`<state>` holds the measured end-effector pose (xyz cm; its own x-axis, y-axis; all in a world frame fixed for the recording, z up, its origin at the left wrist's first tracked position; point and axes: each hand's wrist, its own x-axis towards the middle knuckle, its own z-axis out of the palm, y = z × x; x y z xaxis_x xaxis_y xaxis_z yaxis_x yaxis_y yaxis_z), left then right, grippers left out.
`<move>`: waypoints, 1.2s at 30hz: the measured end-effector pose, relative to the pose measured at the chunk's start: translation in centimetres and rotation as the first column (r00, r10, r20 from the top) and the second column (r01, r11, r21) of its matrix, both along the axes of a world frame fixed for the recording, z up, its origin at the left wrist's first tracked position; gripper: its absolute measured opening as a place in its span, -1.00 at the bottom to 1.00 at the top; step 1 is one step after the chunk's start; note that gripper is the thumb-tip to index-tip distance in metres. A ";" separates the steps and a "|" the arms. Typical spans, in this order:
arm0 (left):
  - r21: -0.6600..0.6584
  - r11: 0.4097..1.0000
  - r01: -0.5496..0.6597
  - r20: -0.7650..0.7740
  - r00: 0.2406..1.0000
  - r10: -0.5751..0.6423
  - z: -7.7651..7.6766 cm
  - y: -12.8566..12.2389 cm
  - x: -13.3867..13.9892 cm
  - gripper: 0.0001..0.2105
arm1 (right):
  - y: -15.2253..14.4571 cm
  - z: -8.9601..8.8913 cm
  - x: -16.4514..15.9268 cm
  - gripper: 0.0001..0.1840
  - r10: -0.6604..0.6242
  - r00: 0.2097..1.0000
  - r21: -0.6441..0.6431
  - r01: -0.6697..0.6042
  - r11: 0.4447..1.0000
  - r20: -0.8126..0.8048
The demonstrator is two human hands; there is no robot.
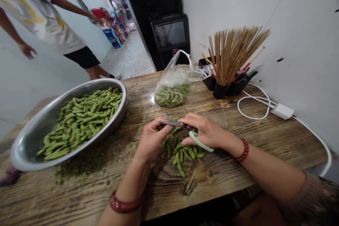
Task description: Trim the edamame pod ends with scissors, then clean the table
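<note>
My right hand grips a pair of scissors with pale green handles, and the dark blades point left to my left fingertips. My left hand is closed in a pinch at the blades, on what looks like an edamame pod, mostly hidden by the fingers. Beneath both hands, a loose pile of green edamame pods lies on the wooden table. To the left stands a large metal basin holding many more pods. A clear plastic bag with pods inside sits just beyond my hands.
Black holders with a bundle of wooden skewers stand at the back right. A white cable with an adapter runs along the right side by the wall. Green trimmings lie beside the basin. Another person stands beyond the table at left.
</note>
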<state>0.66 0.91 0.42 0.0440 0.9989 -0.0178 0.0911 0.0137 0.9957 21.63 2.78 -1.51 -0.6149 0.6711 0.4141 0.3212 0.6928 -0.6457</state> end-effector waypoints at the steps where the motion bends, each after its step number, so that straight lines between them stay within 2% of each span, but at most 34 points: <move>1: 0.006 1.000 0.011 -0.008 1.000 -0.011 0.0 0.0 0.0 -0.85 | -0.1 0.0 0.0 -0.34 0.001 1.000 0.000 -0.001 1.000 0.004; 11: -0.011 1.000 0.010 0.040 0.999 -0.009 -0.3 0.0 0.0 -0.88 | -0.2 0.3 -0.1 -0.44 0.012 0.998 0.018 -0.013 1.000 0.058; 16: -0.069 0.997 -0.016 0.050 0.999 0.019 -0.7 0.0 -0.2 -0.85 | -0.1 0.4 0.1 -0.49 0.034 0.996 0.016 -0.035 0.999 0.079; 19: -0.119 0.993 -0.013 0.108 0.994 0.026 -0.6 0.1 -0.3 -0.82 | 0.1 0.3 0.3 -0.52 0.018 0.997 0.025 -0.020 0.999 0.077; 25: -0.206 0.979 0.011 0.309 0.949 0.054 0.3 0.2 -0.3 -0.76 | 0.6 -0.2 0.4 -0.46 -0.109 0.994 0.045 0.109 0.993 -0.005; 30: -0.196 0.980 0.028 0.362 0.931 0.046 0.5 0.2 -0.4 -0.78 | 0.3 0.0 0.2 -0.40 -0.063 0.998 0.075 0.064 0.995 -0.014; 36: -0.182 0.983 0.037 0.347 0.937 0.029 0.0 0.2 -0.3 -0.75 | 0.0 0.3 0.0 -0.35 -0.042 0.997 0.097 0.036 0.995 0.058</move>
